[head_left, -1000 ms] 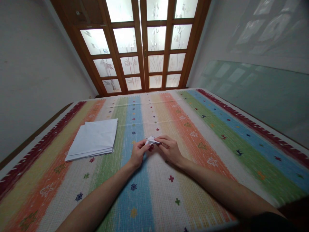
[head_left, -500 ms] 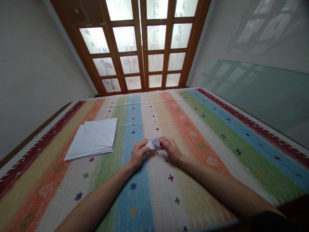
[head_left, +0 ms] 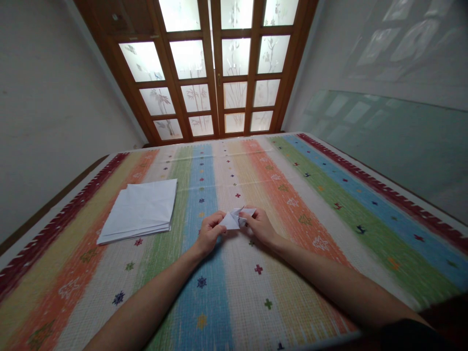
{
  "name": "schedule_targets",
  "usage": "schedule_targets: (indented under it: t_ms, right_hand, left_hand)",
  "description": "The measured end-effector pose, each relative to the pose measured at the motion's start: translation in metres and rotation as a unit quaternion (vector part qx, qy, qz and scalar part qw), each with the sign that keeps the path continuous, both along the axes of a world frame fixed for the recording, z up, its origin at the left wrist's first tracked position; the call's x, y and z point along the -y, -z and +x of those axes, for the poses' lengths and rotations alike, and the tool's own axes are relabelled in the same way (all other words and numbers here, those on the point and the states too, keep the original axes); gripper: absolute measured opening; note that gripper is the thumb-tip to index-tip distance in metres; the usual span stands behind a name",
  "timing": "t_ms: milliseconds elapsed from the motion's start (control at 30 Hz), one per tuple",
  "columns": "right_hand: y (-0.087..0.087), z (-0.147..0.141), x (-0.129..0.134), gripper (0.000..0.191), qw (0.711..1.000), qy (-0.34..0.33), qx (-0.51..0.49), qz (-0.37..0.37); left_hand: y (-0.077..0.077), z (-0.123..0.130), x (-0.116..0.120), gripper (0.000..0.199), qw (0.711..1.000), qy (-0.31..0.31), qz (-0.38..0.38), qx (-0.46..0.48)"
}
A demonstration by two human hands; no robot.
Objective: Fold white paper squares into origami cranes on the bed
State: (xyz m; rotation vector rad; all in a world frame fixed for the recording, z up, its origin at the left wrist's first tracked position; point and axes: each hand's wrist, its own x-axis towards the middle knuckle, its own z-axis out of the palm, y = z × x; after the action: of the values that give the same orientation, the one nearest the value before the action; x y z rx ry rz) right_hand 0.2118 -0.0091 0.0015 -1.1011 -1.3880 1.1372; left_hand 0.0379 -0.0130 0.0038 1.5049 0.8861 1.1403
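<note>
A small piece of folded white paper (head_left: 231, 221) is held between my two hands, just over the middle of the striped tablecloth (head_left: 241, 287). My left hand (head_left: 211, 232) pinches its left edge between thumb and fingers. On the other side, my right hand (head_left: 259, 227) grips the paper with the thumb on its near face. A folded flap stands up at the centre, and another part of the paper shows above the right thumb. The fingertips behind the paper are hidden.
To the left lies a stack of white paper sheets (head_left: 142, 207). Wooden doors (head_left: 218, 97) with frosted panes stand beyond the table's far edge. A pale glass panel (head_left: 380, 141) leans along the right wall.
The folded paper has turned and spread flatter, with more of its right part showing. My right thumb has shifted onto its near face. My left hand keeps its pinch.
</note>
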Motion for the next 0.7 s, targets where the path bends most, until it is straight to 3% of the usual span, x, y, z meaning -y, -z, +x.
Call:
schedule_targets:
  t_ms: [200, 333, 500, 700]
  right_hand:
    - [-0.002, 0.0, 0.007, 0.028, 0.995, 0.05, 0.072, 0.048]
    - [-0.004, -0.001, 0.005, 0.029, 0.998, 0.051, 0.02, 0.011]
    - [-0.002, 0.004, -0.006, 0.039, 0.988, 0.035, -0.111, -0.105]
    - [0.0, 0.015, -0.013, 0.044, 0.973, -0.058, -0.141, -0.175]
  left_hand:
    - [-0.005, 0.003, 0.001, 0.027, 0.996, -0.057, -0.014, -0.071]
    - [-0.007, 0.005, 0.0, 0.036, 0.993, -0.075, -0.012, -0.094]
    - [0.002, 0.001, -0.005, 0.037, 0.992, -0.098, -0.074, -0.008]
    - [0.008, -0.001, -0.011, 0.034, 0.975, -0.11, -0.159, 0.11]
